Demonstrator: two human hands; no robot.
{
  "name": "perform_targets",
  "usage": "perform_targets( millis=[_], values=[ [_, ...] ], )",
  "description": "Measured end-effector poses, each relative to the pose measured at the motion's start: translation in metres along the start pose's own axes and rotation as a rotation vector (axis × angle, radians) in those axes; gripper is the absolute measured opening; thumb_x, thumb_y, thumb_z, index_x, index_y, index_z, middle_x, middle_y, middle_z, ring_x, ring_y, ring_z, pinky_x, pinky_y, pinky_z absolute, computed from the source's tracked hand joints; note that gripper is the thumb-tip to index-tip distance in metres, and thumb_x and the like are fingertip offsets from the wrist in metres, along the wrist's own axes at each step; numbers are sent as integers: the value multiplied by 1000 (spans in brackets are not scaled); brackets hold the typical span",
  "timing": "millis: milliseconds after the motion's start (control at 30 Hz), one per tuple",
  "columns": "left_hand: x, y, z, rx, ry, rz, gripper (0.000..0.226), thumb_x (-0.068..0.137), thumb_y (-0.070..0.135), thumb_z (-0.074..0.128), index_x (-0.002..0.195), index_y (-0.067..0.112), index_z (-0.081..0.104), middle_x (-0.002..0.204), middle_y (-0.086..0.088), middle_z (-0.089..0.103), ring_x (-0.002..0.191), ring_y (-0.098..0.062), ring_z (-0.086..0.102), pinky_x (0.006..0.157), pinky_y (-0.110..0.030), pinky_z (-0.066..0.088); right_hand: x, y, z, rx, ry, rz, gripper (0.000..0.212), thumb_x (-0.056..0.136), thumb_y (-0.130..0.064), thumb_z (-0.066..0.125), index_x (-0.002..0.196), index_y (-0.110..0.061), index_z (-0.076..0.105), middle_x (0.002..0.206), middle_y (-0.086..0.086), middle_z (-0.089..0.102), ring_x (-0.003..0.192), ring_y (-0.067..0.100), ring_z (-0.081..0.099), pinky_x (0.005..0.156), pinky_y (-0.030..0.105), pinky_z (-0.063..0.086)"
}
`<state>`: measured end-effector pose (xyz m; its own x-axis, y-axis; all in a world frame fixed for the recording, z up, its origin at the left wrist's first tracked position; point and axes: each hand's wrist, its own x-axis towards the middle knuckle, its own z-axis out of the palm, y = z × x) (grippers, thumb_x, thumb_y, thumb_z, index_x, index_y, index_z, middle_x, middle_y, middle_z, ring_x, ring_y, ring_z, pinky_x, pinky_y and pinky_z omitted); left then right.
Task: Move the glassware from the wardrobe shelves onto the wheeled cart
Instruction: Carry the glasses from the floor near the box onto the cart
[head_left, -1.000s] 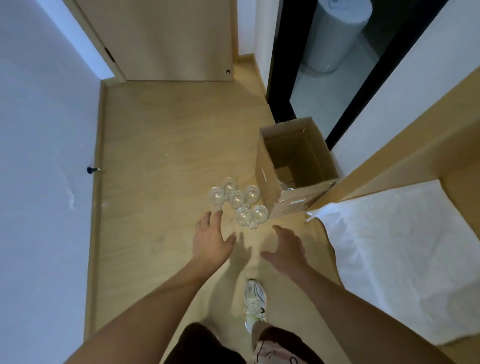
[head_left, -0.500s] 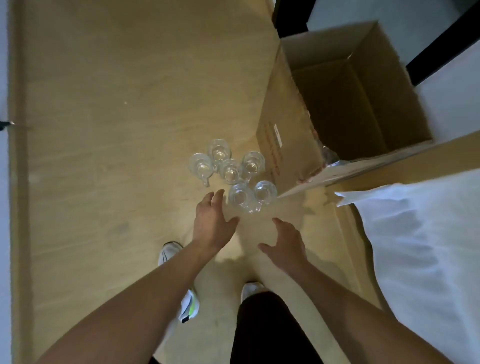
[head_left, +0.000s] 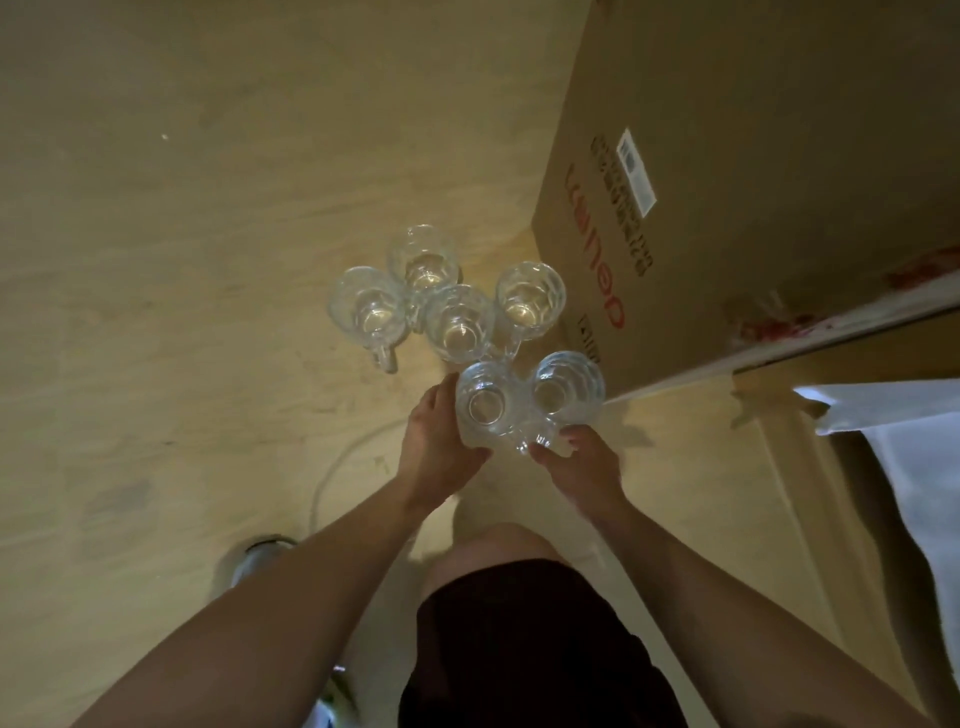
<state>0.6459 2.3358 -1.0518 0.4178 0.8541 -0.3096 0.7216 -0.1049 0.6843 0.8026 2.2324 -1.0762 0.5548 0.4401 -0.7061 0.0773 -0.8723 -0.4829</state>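
Glass mugs, six of them, stand in a tight cluster on the wooden floor (head_left: 208, 260), just beside the side wall of a cardboard box (head_left: 727, 182). The left hand (head_left: 441, 447) curls round the near-left mug (head_left: 485, 405), fingers wrapped on its left side and thumb at its near edge. The right hand (head_left: 582, 462) pinches the handle at the near side of the near-right mug (head_left: 569, 387), which touches its neighbour. Behind this pair the centre mug (head_left: 457, 322) sits pressed against them, with the right-rear mug (head_left: 530, 301) close to the box wall, the far mug (head_left: 423, 257) behind, and the left mug (head_left: 369, 312) on the outer side, its handle pointing toward the person. To the left of the cluster the floor runs open and bare up to the picture's edge; to the right the box closes off the room, leaving only a narrow gap beside the near-right mug. Printed red lettering and a white label (head_left: 636, 171) show on the box wall. At the far right a white cloth (head_left: 904, 467) hangs beside a wooden panel (head_left: 810, 467). A shoe (head_left: 254, 564) rests on the floor near the left forearm, and dark shorts (head_left: 524, 649) fill the lower middle. The light is dim and yellowish.
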Motion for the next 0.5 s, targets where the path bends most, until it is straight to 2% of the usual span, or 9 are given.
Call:
perform_targets(
  millis=[100, 167, 267, 333, 400, 500],
  values=[
    [10, -5, 13, -77, 5, -18, 89, 54, 19, 90, 134, 22, 51, 117, 6, 67, 107, -22, 63, 81, -33, 50, 16, 6, 14, 152, -23, 27, 41, 81, -43, 80, 114, -20, 69, 110, -2, 71, 110, 20, 64, 100, 40, 49],
    [16, -6, 17, -122, 14, -24, 90, 53, 22, 91, 133, 26, 49, 118, 10, 67, 106, -20, 64, 79, -35, 53, 20, 8, 19, 287, -47, 48, 27, 82, -36, 79, 104, -23, 71, 99, -4, 74, 101, 22, 67, 94, 44, 52],
    [19, -7, 23, -191, 13, -24, 92, 49, 26, 92, 129, 34, 45, 117, 13, 66, 104, -16, 64, 79, -37, 54, 18, 10, 21, 570, -135, 80, 15, 86, -24, 79, 99, -21, 71, 83, -4, 71, 82, 19, 62, 73, 34, 50],
    [20, -8, 25, -238, 7, -40, 96, 47, 30, 92, 128, 39, 42, 118, 14, 65, 104, -13, 64, 79, -33, 53, 17, 9, 21, 660, -198, 89, 11, 90, -19, 74, 100, -17, 73, 83, 4, 69, 81, 19, 59, 70, 31, 50],
    [21, -10, 28, -282, -7, -64, 94, 47, 37, 92, 127, 40, 43, 115, 16, 66, 100, -3, 65, 76, -25, 51, 17, 6, 22, 663, -251, 87, 15, 92, -19, 69, 104, -10, 73, 94, 16, 74, 83, 18, 63, 77, 33, 53],
    [25, -12, 28, -313, -33, -59, 97, 44, 48, 91, 128, 41, 44, 113, 18, 67, 99, 4, 64, 74, -11, 45, 20, 5, 24, 647, -274, 91, 19, 93, -18, 64, 105, -6, 70, 105, 21, 73, 81, 14, 68, 81, 36, 53]
  ],
)
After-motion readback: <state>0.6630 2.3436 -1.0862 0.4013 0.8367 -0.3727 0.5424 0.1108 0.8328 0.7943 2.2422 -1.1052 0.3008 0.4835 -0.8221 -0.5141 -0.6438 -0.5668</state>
